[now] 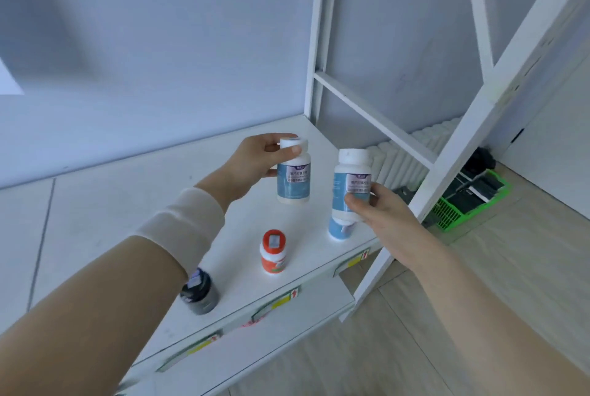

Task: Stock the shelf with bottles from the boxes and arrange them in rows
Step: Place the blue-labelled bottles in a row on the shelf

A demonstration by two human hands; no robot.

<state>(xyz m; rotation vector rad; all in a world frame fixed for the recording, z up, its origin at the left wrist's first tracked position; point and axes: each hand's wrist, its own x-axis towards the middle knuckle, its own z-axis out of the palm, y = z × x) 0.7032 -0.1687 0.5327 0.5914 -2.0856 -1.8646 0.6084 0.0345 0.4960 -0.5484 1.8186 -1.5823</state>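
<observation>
We want these set down upright, labels forward, in a row behind the standing blue-labelled white bottle (pixel 340 230) at the front of the white shelf (pixel 127 204), clear of the orange-capped bottle (pixel 273 252). Left hand (pixel 252 162): fingers (pixel 292 150) wrapped round the cap of one white plastic bottle (pixel 293 183), held over the shelf. Right hand (pixel 380 207): fingers pinching a second, matching bottle (pixel 351 178) low on its label, just above the standing one.

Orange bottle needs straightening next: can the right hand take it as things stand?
Probably not yet: the right hand grips a blue-labelled bottle, though the orange bottle stands in the open.
</observation>
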